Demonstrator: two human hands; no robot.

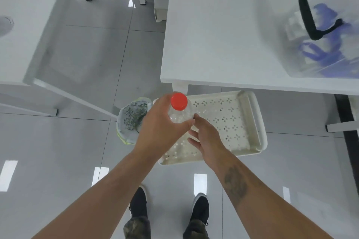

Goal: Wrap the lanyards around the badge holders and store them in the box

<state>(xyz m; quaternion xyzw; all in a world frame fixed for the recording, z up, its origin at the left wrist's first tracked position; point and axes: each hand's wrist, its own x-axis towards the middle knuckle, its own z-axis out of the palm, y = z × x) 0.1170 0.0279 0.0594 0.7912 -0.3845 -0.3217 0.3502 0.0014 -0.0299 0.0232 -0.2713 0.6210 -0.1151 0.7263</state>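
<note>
My left hand [159,124] grips a clear plastic bottle [179,114] with a red cap [179,101], held upright above the floor. My right hand [206,137] hovers just right of the bottle with relaxed, spread fingers, its fingertips near the bottle's side. On the white table [213,35] at the upper right stands a clear box [318,44] with a black handle [308,19]; blurred blue lanyards [320,52] and badge holders lie inside it.
A cream perforated tray [254,122] lies on the grey tiled floor under the table's front edge. A lined bin [132,120] stands left of it. Another white table [25,25] stands at the left. My black shoes [200,209] show at the bottom.
</note>
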